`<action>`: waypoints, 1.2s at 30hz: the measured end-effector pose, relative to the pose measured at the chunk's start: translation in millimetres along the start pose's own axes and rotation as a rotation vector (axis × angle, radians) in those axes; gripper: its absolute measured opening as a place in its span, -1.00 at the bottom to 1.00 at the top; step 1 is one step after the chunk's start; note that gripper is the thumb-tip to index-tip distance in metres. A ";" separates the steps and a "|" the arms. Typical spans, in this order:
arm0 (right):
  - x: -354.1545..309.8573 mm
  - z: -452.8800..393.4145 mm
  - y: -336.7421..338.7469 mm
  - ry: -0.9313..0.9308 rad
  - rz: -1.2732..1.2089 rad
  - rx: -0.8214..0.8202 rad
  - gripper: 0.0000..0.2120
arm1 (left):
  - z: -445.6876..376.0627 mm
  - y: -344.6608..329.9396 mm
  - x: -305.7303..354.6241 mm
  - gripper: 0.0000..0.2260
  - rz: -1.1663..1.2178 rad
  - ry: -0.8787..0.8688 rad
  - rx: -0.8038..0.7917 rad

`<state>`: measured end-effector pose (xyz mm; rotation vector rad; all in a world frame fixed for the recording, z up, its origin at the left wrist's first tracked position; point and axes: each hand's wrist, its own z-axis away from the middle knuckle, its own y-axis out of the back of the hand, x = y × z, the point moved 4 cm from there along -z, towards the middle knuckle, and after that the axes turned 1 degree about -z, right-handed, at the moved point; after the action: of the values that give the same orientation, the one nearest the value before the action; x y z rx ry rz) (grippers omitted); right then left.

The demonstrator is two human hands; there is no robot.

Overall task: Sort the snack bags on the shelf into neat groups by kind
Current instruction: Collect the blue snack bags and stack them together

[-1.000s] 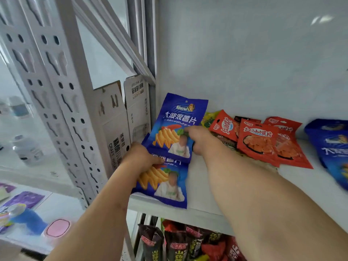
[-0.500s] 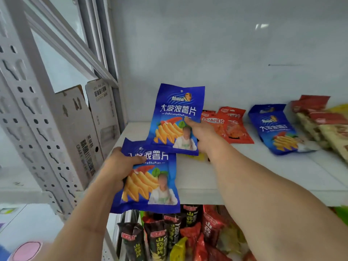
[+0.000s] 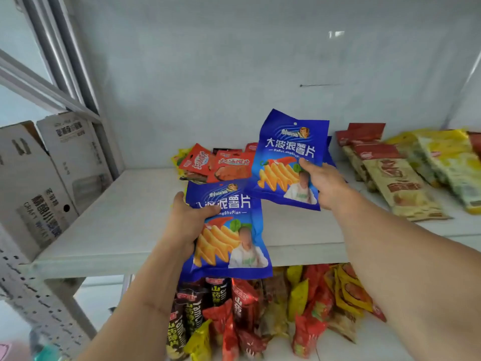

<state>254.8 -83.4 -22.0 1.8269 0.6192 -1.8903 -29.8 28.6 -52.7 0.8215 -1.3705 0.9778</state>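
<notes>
My left hand (image 3: pixel 186 222) grips a blue chip bag (image 3: pixel 229 238) by its upper left part, held in the air over the front edge of the white shelf (image 3: pixel 117 225). A second, identical blue chip bag (image 3: pixel 286 157) is pinched at its right side by my right hand (image 3: pixel 324 185), higher and further back over the shelf. Behind them lie red snack bags (image 3: pixel 221 165) in a loose pile. Another blue bag's edge (image 3: pixel 330 155) peeks out behind the raised one. At the right lie tan bags with red tops (image 3: pixel 390 178) and yellow bags (image 3: pixel 447 162).
Two white cardboard boxes (image 3: pixel 52 173) stand at the shelf's left end beside a perforated metal upright (image 3: pixel 33 295). The lower shelf holds several dark tube-shaped packs (image 3: pixel 197 308) and mixed red and yellow bags (image 3: pixel 312 308). A white back wall closes the shelf.
Both hands lifted their blue bags off the shelf's left end and carried them rightward. The view swung right, bringing the tan and yellow bags into sight.
</notes>
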 end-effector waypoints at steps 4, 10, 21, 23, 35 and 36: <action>-4.2 -10.8 62.5 0.052 0.032 0.067 -0.70 | 5.9 -53.1 -8.4 -0.53 0.051 0.013 -0.042; 1.5 -33.2 110.2 0.042 0.065 0.097 -0.67 | -0.5 -96.6 -18.6 -0.62 0.111 0.036 -0.062; 22.3 -61.9 129.7 0.046 0.280 0.068 -0.75 | -22.4 -153.4 -14.7 -0.49 0.086 0.054 -0.153; 27.2 -68.9 129.3 0.025 0.317 0.039 -0.73 | -19.3 -167.4 -18.3 -0.45 0.069 0.062 -0.172; 24.5 -93.7 120.9 0.100 0.438 0.023 -0.56 | -31.8 -251.1 -21.7 -0.29 -0.225 -0.100 -0.022; 26.6 -96.1 118.9 0.104 0.438 0.008 -0.53 | -33.5 -255.8 -23.6 -0.25 -0.259 -0.103 -0.010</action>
<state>401.8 -122.0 -53.3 1.8883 0.2158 -1.5183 218.8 -44.2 -58.4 1.0260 -1.3159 0.7353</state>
